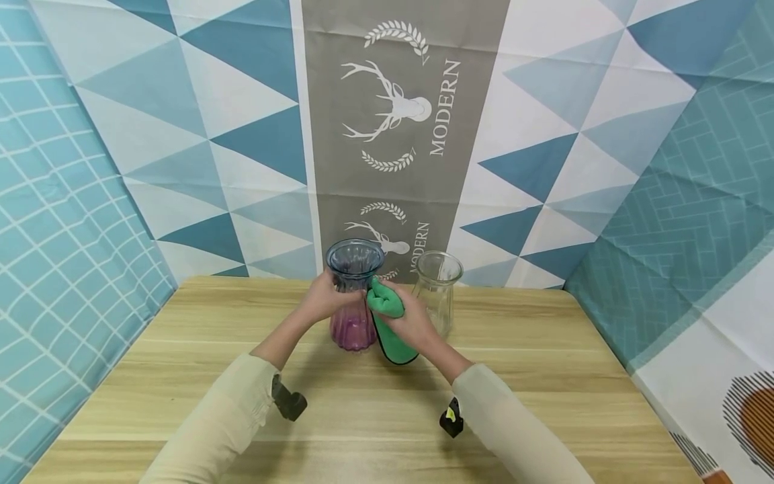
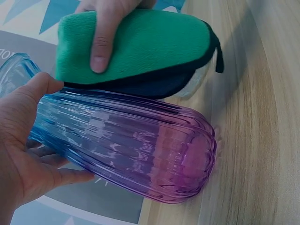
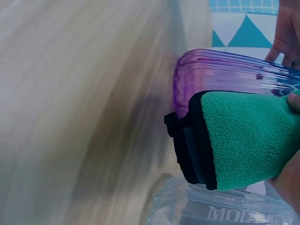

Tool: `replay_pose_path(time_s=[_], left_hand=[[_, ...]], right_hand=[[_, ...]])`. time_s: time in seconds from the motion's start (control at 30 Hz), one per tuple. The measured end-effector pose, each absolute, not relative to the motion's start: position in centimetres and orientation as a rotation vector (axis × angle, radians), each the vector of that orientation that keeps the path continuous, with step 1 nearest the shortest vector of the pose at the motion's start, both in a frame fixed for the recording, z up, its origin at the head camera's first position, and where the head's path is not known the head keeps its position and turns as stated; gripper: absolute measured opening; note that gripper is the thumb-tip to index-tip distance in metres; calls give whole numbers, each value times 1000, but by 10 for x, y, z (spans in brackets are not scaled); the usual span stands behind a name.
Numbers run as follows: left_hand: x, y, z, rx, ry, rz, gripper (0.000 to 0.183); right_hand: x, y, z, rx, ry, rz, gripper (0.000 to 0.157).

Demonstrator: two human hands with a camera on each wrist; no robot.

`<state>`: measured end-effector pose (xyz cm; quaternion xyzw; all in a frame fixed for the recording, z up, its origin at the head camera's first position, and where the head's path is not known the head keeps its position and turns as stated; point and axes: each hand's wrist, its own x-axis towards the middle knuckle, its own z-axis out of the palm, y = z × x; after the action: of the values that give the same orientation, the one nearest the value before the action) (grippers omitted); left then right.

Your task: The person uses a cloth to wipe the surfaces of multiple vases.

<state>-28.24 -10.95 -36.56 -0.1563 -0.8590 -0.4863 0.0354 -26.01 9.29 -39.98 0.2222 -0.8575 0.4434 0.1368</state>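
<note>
A ribbed glass vase [image 1: 353, 329], blue at the top and fading to purple at the base, stands upright toward the back of the table. Around its upper part curls my left hand [image 1: 326, 298], thumb on the near side in the left wrist view. My right hand [image 1: 411, 316] grips a folded green cloth [image 2: 140, 47] with dark edging, thumb pressed on its face. The cloth [image 3: 248, 140] lies along the vase's right side, its top end close to the rim. Part of the vase is hidden behind the cloth in the right wrist view.
A clear glass vase [image 1: 439, 269] stands just right of the cloth, partly covered by my right hand. The wood-grain table [image 1: 363, 417] ends at a patterned backdrop [image 1: 254, 134] behind the vases. Tile-print sheets [image 1: 48, 222] hang at the left side.
</note>
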Motion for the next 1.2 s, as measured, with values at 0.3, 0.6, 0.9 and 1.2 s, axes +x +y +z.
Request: replay_pose_path(time_s=[0.3,0.6,0.9,1.2], left_hand=[[-281,-111,-365,-497,-2605,-1534,78],[-282,-109,-368,-443,-2624,-1547,91],[-281,-105,-367,-430,-2587,-1539,91],[-280,-102,-368,-431,-2565,-1513,90]], right_hand=[[-257,97,-412,655,-2589,1284,54],[-257,101,-424,649,-2669,1252,53],[-260,102,-427,636,-2738,1122,53],[-260,102,-415,600,-2504,1270,53]])
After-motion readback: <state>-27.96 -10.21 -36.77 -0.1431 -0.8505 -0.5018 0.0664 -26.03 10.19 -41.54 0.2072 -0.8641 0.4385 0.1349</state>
